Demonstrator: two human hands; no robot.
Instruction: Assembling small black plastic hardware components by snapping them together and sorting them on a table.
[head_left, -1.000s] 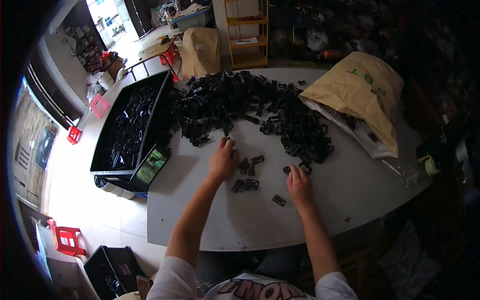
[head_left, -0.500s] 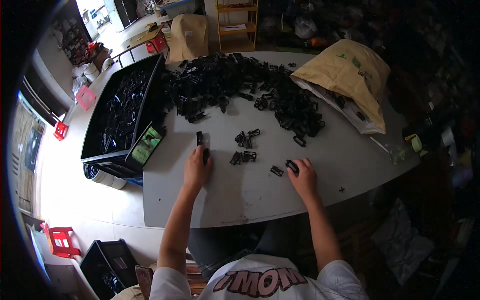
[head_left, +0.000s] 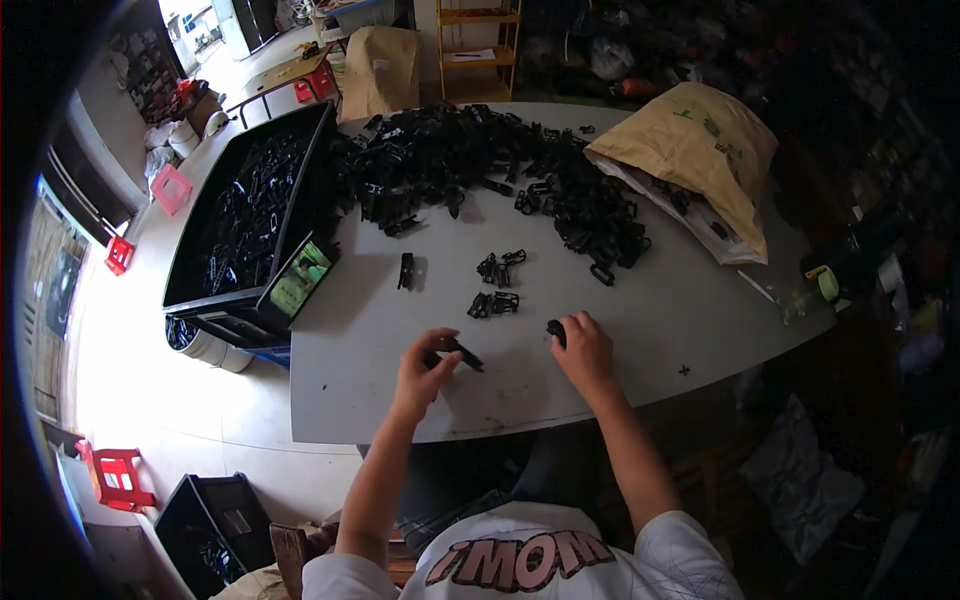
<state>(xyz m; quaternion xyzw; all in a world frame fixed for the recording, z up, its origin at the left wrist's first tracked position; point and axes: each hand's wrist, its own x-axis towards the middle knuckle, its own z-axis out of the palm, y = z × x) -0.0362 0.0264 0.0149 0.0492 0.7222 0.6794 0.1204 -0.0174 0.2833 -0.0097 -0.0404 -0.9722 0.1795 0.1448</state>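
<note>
At the near table edge, we hold two black plastic parts.
From left: black crate point(head_left: 240, 215), phone point(head_left: 298, 281), then our left hand point(head_left: 425, 372), fingers pinched on a long black clip point(head_left: 462, 353); our right hand point(head_left: 583, 350) curls narrowly round a small black buckle point(head_left: 555, 329); tan sack point(head_left: 700, 150) far right.
</note>
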